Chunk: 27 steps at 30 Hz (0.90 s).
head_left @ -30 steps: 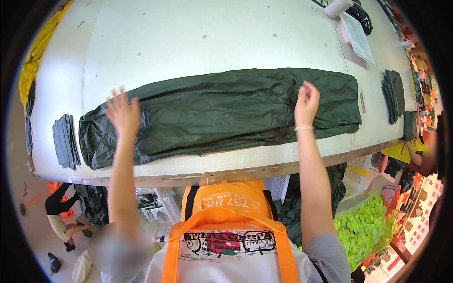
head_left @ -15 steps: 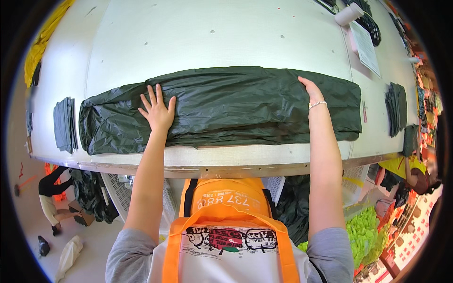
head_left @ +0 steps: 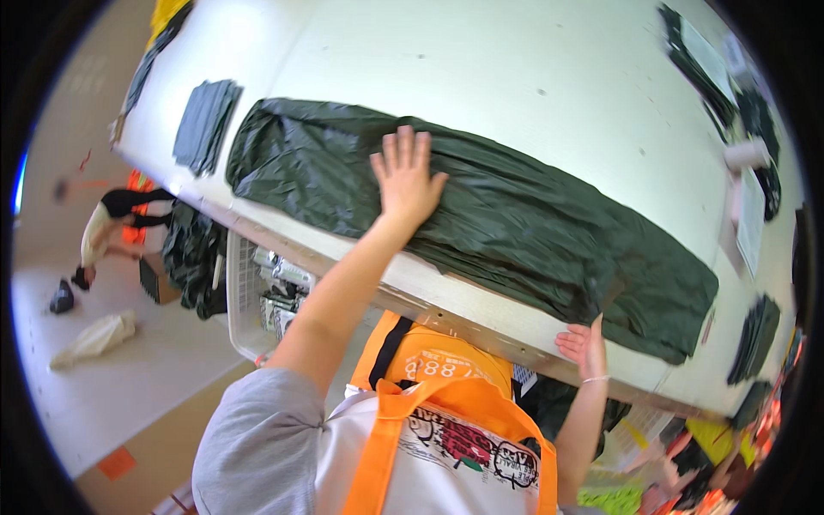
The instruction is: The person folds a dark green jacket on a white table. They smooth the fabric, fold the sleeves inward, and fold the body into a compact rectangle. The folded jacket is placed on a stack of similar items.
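Observation:
A long, dark green folded piece of thin, crinkled fabric (head_left: 515, 215) stretches across the white table. My left hand (head_left: 407, 182) lies flat on it, left of its middle, with fingers spread. Close to the fabric's near edge, toward its right part, is my right hand (head_left: 586, 350). Its fingers are stretched out and point left, the thumb points up at the edge, and nothing shows in its grasp. Whether the thumb touches the fabric I cannot tell. A bracelet circles the right wrist.
Folded dark stacks lie on the table to the left (head_left: 206, 127) and right (head_left: 754, 339). At the far right are a white cylinder (head_left: 747, 154) and a sheet (head_left: 749, 221). Below the table edge stands a white basket (head_left: 245, 300) with packets. Another person (head_left: 107, 223) bends over at left.
The view has turned, so the table now slants down to the right. My left hand lies nearer the fabric's middle. My right hand has come off the top to the near edge.

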{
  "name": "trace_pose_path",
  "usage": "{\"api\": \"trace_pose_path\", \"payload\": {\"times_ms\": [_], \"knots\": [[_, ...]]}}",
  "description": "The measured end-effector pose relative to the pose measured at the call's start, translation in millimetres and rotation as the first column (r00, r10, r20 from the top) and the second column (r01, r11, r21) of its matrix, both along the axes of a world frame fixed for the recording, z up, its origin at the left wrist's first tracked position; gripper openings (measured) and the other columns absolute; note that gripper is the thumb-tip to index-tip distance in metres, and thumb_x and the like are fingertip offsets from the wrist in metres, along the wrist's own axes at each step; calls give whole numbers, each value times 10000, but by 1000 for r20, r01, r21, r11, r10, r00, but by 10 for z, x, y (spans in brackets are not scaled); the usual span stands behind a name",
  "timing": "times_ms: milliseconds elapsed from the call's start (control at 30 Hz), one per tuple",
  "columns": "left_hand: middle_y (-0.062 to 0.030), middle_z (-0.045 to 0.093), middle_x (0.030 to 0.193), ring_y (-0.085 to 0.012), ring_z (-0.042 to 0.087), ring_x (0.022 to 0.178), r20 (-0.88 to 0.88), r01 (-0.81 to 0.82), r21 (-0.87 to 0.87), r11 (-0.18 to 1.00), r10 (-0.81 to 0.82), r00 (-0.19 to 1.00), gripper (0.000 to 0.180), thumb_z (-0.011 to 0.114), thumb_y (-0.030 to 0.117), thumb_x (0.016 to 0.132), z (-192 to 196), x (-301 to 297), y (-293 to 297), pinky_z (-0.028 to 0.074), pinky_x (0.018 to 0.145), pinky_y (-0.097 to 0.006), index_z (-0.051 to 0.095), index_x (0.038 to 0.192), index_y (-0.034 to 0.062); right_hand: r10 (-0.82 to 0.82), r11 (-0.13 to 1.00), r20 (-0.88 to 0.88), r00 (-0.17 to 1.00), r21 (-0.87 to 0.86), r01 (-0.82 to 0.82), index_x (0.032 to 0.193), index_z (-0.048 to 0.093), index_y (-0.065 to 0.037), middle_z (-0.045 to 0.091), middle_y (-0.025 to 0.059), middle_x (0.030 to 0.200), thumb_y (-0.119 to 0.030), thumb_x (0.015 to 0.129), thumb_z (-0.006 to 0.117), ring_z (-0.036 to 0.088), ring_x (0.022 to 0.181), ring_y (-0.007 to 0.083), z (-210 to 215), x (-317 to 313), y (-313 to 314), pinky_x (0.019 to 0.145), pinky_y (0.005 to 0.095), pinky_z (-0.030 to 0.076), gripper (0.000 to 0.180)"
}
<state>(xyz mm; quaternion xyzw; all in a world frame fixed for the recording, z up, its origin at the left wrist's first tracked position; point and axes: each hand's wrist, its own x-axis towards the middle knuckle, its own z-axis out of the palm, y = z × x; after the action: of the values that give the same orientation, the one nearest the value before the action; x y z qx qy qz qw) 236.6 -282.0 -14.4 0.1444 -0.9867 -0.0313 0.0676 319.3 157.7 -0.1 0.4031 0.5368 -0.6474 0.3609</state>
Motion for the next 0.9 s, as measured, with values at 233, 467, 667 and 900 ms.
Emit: {"api": "trace_pose_path", "payload": {"times_ms": [233,467,667,900], "knots": [[-74,247,1523,-322,192,1400,-78,270,225,936,-259,963,648,495,558,867,-153,137,300,109,1097,-587,383,1419,238,-561,576,-638,528,158,802,1308,370,107,441,226,1335,-518,843,634,419,1249,288,-408,-107,-87,1062,362,354,823],[-59,225,1532,-290,174,1413,-103,293,204,934,-277,955,698,507,610,839,-204,125,306,102,1093,-608,374,1417,243,-677,706,-467,569,-194,681,1290,471,43,492,138,1347,-365,886,537,454,1230,309,-276,-749,210,1017,449,362,578],[-8,290,1509,-245,211,1404,-163,357,243,902,-325,931,615,509,541,868,-285,191,210,112,1100,-598,401,1401,255,-696,549,-647,312,-198,812,1124,588,86,581,172,1212,-190,770,601,547,1082,335,204,-1044,-232,957,428,411,450],[-2,288,1507,-225,200,1410,-195,313,202,928,-275,942,599,515,437,883,-321,220,149,95,1126,-563,359,1424,235,-242,928,-936,256,-147,343,1126,575,132,590,185,1178,-191,851,568,568,1051,303,1942,-1597,-2488,983,396,408,424]]}}
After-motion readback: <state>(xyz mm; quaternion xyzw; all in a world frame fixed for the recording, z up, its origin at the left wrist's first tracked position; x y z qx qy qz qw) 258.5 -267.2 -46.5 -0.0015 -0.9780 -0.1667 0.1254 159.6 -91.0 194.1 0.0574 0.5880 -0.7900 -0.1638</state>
